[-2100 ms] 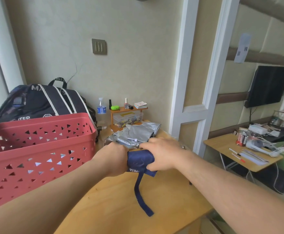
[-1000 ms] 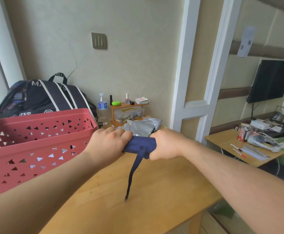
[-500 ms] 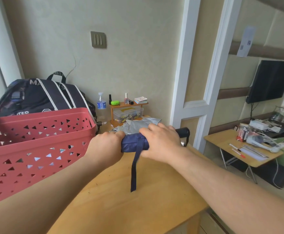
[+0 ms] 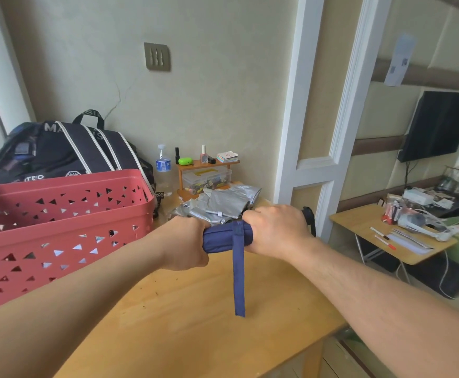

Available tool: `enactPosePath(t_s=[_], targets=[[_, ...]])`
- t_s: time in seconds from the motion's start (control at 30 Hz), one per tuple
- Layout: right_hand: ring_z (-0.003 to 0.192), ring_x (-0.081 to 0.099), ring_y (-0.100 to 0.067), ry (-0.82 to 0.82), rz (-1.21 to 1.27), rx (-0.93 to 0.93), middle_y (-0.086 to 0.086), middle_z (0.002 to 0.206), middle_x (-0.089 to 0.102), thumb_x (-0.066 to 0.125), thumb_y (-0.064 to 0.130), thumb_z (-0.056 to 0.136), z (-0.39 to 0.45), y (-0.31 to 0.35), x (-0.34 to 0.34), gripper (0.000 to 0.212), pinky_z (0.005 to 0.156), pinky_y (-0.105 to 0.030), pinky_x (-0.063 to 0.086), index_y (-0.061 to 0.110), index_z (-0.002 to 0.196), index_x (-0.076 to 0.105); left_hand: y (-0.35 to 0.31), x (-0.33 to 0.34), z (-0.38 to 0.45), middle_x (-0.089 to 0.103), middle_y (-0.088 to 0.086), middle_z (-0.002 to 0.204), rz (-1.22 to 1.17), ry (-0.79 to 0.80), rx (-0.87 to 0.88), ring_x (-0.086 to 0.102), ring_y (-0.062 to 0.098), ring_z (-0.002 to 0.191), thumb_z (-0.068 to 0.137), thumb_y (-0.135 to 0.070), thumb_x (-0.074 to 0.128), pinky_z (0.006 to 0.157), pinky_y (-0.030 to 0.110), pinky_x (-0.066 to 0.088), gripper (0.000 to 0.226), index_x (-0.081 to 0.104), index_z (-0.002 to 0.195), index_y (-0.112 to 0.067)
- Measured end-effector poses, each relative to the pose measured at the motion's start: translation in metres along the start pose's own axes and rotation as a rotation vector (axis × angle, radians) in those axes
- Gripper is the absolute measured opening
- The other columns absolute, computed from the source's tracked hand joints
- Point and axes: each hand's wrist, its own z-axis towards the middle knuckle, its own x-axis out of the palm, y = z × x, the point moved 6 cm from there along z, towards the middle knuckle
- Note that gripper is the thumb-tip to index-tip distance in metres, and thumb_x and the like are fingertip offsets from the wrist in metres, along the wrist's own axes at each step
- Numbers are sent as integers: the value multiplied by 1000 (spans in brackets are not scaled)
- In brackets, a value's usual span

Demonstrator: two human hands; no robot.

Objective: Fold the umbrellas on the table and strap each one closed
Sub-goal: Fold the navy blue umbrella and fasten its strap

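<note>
A folded navy umbrella is held level above the wooden table. My left hand grips its left end and my right hand grips its right part, near the black handle. Its navy strap hangs loose straight down from the middle. Behind it on the table lies a silver umbrella, crumpled and unstrapped.
A red perforated basket stands at the table's left. Behind it sit a dark bag, a water bottle and a small wooden shelf with small items. A second cluttered table is at the right.
Both hands have kept rolling the navy umbrella tighter; my right hand now wraps round it again, and the strap has swung from slanting left to hanging straight down.
</note>
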Motion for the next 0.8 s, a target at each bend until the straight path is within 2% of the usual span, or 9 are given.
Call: enactPosePath(t_s=[0.13,0.2,0.23,0.3,0.37,0.5,0.6,0.67,0.8], targets=[[95,69,-31,88,-8,37,5,98,69,57,52,86,-1,12,1,26,67,-34,40,31,100,59,-2,-2,3,64,-9,95,266,-115,-5,64,24,91,73,-43,64,70,34,48,40,52,111,-37],[97,69,-32,108,13,78,2,100,70,57,47,86,2,19,2,24,68,-35,42,30,102,60,-10,-4,9,66,-10,101,287,-179,20,66,24,96,73,-50,63,72,34,46,49,50,120,-42],[97,68,-32,121,25,99,2,100,70,57,45,86,3,22,2,23,68,-35,42,30,103,61,-12,-4,12,65,-11,100,282,-177,13,66,23,94,76,-49,63,70,33,47,45,51,119,-41],[95,66,-31,149,45,127,2,94,66,59,42,85,5,23,0,18,66,-34,42,31,99,59,-9,-2,17,60,-10,92,333,-208,2,64,23,84,85,-40,60,66,33,49,27,53,110,-35],[87,63,-29,177,78,155,5,85,58,61,41,82,5,22,0,15,64,-32,42,31,92,56,-5,-3,12,57,-7,81,424,-366,28,64,25,73,88,-37,60,59,31,47,13,55,98,-30],[76,61,-24,226,172,199,8,81,60,63,41,74,5,21,3,18,60,-29,45,29,87,59,1,-2,4,52,-4,55,478,-632,151,54,26,44,66,-27,81,48,23,32,27,54,68,-21],[71,60,-20,265,218,191,9,79,60,63,42,70,4,23,11,19,57,-27,44,28,83,57,4,1,5,48,-4,51,502,-553,134,52,25,40,66,-31,81,49,21,29,31,51,67,-24],[73,59,-21,254,233,186,9,78,59,63,45,70,4,23,15,21,57,-27,42,28,81,55,5,4,7,41,-6,53,550,-494,79,48,25,44,76,-35,74,50,22,29,30,45,72,-26],[86,63,-29,95,160,146,7,88,60,65,51,74,8,22,14,34,67,-34,44,28,90,44,3,0,9,34,-7,62,507,-415,-33,47,25,60,94,-33,54,57,27,38,15,42,87,-29]])
